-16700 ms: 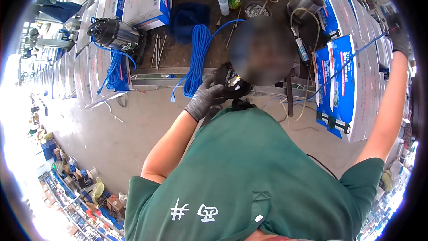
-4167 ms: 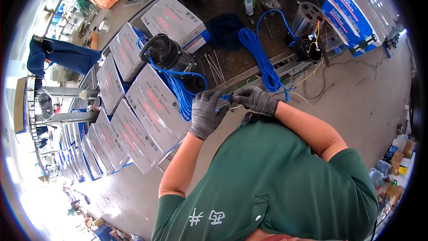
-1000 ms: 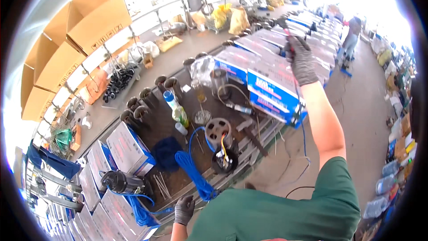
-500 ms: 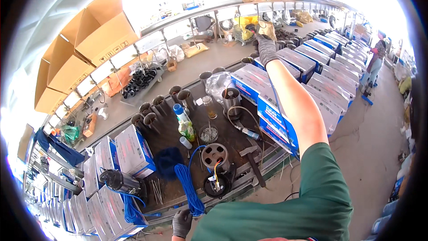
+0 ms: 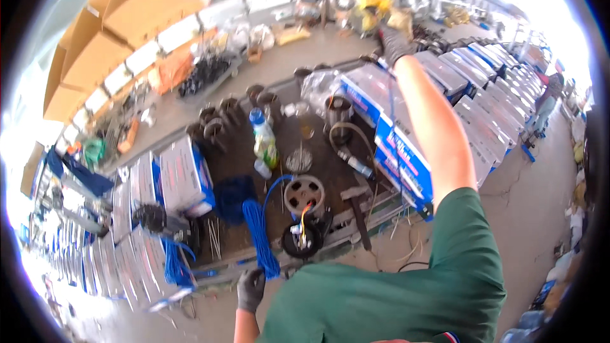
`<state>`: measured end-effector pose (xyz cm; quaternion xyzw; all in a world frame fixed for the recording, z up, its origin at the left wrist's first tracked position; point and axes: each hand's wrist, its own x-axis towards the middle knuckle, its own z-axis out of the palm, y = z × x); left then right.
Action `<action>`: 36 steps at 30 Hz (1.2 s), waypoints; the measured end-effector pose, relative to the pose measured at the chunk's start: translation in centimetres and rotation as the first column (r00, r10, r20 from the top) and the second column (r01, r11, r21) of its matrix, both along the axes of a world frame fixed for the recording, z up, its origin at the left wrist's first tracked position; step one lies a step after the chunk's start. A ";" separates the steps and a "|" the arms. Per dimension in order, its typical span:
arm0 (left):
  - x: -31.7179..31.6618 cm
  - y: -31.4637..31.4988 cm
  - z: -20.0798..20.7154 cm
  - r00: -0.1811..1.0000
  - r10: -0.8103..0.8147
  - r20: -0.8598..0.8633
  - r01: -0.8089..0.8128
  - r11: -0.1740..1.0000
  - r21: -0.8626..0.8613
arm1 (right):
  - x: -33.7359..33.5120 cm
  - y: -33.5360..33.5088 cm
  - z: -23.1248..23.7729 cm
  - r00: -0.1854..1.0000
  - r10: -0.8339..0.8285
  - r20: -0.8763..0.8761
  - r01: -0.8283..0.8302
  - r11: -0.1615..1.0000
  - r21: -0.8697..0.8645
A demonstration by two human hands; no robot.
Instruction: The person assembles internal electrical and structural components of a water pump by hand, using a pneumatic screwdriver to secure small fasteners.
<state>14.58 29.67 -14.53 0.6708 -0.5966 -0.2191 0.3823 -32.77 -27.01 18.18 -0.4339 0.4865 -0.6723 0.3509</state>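
My right hand (image 5: 395,46), in a dark grey glove, reaches far across the conveyor, past the blue-and-white cartons (image 5: 372,92). Its fingers are blurred beside a yellow bag (image 5: 372,9); a small dark and reddish thing shows at them, too smeared to name. My left hand (image 5: 251,289), gloved too, is curled at the near table edge below the blue cable coil (image 5: 257,235); what it holds, if anything, is hidden. Between my arms, a round metal pump part (image 5: 304,195) with holes lies beside a black cup-shaped housing (image 5: 302,239) with loose coloured wires.
A hammer (image 5: 358,216), a green-labelled bottle (image 5: 263,140), a bowl of small metal parts (image 5: 298,160) and a steel cylinder (image 5: 338,111) are on the dark worktable. Stacked cartons (image 5: 181,174) and a black pump (image 5: 155,219) stand left. Another person (image 5: 549,92) is far right.
The view has shifted, and the picture is more blurred. My left hand has moved up and left beside the table edge. My right arm stays stretched out over the cartons.
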 end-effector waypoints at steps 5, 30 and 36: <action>-2.0 -3.0 2.3 0.982 0.001 -0.191 -0.004 1.000 -0.013 | 0.2 4.3 -3.6 0.997 -0.022 -0.075 -0.004 0.947 -0.322; -7.7 -16.4 1.6 0.930 -0.333 0.156 0.318 0.941 0.116 | 19.1 36.5 -24.7 0.060 0.112 -0.992 -0.782 0.623 0.023; -7.0 -16.5 2.6 0.910 -0.380 0.166 0.361 0.923 0.131 | 18.6 36.6 -25.3 0.108 0.063 -0.992 -0.796 0.604 -0.049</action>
